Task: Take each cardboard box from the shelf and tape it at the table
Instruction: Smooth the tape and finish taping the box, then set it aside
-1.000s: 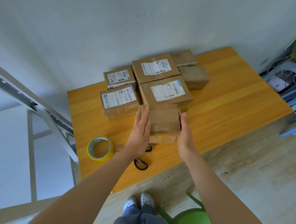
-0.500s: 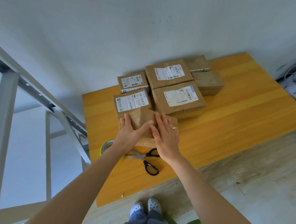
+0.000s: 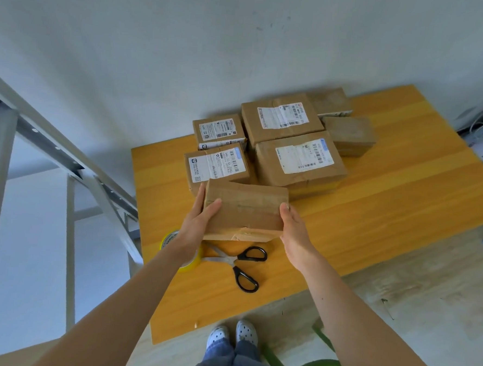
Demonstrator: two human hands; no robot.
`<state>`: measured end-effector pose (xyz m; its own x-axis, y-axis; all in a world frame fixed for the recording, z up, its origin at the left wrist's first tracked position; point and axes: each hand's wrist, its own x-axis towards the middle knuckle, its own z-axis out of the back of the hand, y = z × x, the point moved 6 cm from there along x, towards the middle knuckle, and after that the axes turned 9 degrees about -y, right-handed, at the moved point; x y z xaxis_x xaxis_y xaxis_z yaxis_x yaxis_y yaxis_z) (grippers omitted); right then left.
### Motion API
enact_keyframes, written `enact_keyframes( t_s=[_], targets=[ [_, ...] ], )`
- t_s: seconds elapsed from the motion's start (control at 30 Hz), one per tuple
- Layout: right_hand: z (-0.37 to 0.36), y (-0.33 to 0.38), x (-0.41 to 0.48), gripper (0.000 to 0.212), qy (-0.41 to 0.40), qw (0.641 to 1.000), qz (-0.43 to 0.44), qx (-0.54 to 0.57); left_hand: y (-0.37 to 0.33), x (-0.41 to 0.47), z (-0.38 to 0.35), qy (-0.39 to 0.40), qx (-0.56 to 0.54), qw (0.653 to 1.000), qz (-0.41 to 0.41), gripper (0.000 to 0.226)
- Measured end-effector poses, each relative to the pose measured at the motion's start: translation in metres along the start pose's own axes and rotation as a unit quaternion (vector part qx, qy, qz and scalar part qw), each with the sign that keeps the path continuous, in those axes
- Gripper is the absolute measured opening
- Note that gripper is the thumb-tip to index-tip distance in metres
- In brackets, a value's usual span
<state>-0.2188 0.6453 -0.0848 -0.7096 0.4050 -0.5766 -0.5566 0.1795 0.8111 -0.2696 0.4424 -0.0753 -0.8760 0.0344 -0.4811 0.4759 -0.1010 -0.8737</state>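
Head view: we look down on a yellow wooden worktop (image 3: 402,209) set against a pale wall, with a grey metal shelf frame (image 3: 53,148) to its left. On the far half of the worktop sits a cluster of taped boxes (image 3: 301,161), four of them with white shipping labels and two plain ones on the right.

Just near of that cluster is the plain cardboard box (image 3: 244,208), lying lengthwise left to right with its broad face up. Its far left corner overlaps the closest labelled box in our sight. We cannot tell whether its base rests on the worktop or is held just above it.

We hold this box between both hands, one at each short end. Our left hand (image 3: 197,222) wraps the left end. The thumb lies on the top face and the fingers (image 3: 200,191) curl up the end wall, grasping the box. Our right hand (image 3: 294,231) clasps the right end. Its fingers (image 3: 285,209) are bent against the near right corner, and the rest of them are hidden behind the box. Both forearms reach forward from the near edge, converging slightly toward the box, with the wrists roughly straight.

Black-handled scissors (image 3: 239,263) lie on the worktop just near of the box, handles pointing right. A yellow tape roll (image 3: 169,239) sits partly hidden under our left wrist.
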Motion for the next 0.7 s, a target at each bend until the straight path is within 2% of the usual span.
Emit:
enact_keyframes(
  t_s=[0.27,0.4,0.5,0.6,0.67,0.7],
  targets=[
    [0.015,-0.001,0.013,0.046,-0.042,0.999,0.003,0.035,0.0,0.011,-0.018,0.082,0.017,0.996,0.018,0.07],
    [0.028,-0.007,0.014,0.045,-0.053,0.998,0.028,0.02,-0.003,0.01,-0.03,0.089,0.032,0.995,0.007,0.06],
    [0.025,0.004,0.013,0.049,-0.041,0.994,0.09,-0.045,-0.008,0.011,-0.03,0.051,0.05,0.997,-0.033,0.058],
    [0.018,0.015,0.017,0.056,-0.035,0.975,0.176,-0.13,-0.01,0.012,-0.028,-0.008,0.101,0.992,-0.082,0.057],
    [0.019,0.016,0.019,0.058,-0.062,0.948,0.234,-0.206,-0.011,0.009,-0.029,-0.04,0.171,0.976,-0.13,0.056],
    [0.021,0.017,0.018,0.058,-0.083,0.918,0.279,-0.269,-0.012,0.007,-0.029,-0.06,0.232,0.955,-0.173,0.055]
  ],
)
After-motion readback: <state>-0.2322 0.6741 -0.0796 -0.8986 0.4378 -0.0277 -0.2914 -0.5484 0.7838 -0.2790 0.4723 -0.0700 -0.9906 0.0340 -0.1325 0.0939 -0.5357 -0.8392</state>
